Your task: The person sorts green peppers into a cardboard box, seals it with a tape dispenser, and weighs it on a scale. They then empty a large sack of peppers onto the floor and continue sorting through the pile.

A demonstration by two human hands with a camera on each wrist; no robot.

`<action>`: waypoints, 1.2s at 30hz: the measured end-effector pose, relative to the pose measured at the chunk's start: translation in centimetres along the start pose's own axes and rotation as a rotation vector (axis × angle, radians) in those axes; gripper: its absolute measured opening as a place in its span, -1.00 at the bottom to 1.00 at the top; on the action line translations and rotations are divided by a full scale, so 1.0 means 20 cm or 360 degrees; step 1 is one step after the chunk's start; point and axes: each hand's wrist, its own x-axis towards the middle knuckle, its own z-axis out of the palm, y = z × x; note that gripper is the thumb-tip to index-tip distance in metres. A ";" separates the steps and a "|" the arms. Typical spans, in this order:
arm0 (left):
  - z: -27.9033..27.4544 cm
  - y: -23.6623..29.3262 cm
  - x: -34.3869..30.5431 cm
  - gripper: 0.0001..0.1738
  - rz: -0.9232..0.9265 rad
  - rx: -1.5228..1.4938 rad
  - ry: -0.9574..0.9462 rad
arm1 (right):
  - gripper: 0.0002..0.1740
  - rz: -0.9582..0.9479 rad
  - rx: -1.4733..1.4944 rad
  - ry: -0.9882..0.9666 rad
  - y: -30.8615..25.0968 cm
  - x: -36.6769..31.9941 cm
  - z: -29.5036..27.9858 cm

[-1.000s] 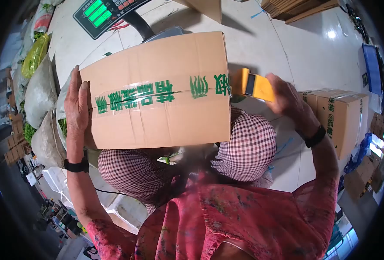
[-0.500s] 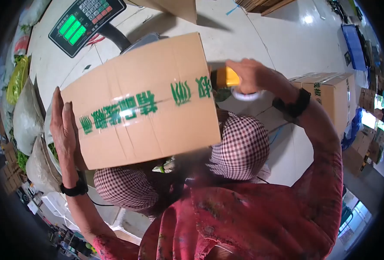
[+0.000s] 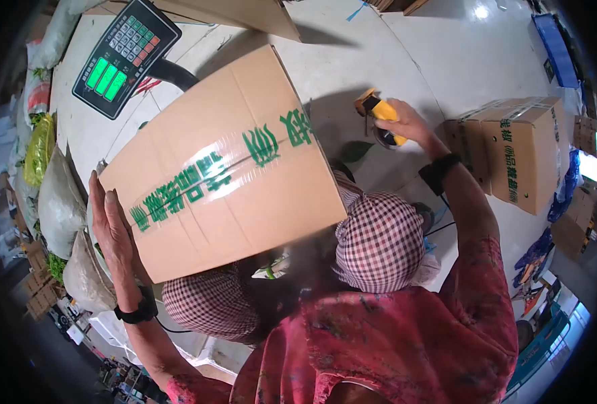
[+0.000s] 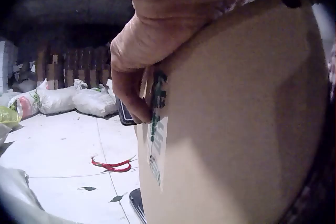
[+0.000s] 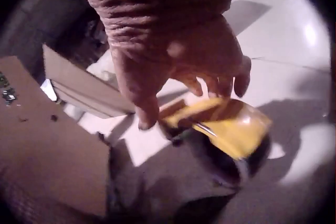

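Observation:
A taped cardboard box (image 3: 244, 222) with green print lies tilted across the person's knees. The left hand (image 3: 115, 232) rests along its left end with fingers extended; in the left wrist view that hand (image 4: 152, 40) lies against the cardboard near the printed tape. To the right of the box, the right hand (image 3: 409, 122) is over a yellow tape dispenser (image 3: 384, 113). Seen from the right wrist, the thumb and fingers (image 5: 148, 111) are spread apart above the slightly blurred dispenser (image 5: 236, 124), with floor showing between them.
A scale display (image 3: 120, 60) with green digits stands at upper left. Another printed box (image 3: 520, 155) sits on the floor at right. Full sacks (image 3: 61, 192) line the left side. Red chili peppers (image 4: 113, 165) and loose leaves lie on the white floor.
The right hand has moved the tape dispenser away from the box's right end, and its fingers have loosened. The box has turned, its left end nearer the body, with the left hand still against it.

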 end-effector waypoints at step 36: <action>-0.32 -0.28 -0.44 -0.31 -0.0635 -0.1113 -0.0121 | -0.38 -0.0481 0.2298 -0.0646 -1.16 0.37 -0.41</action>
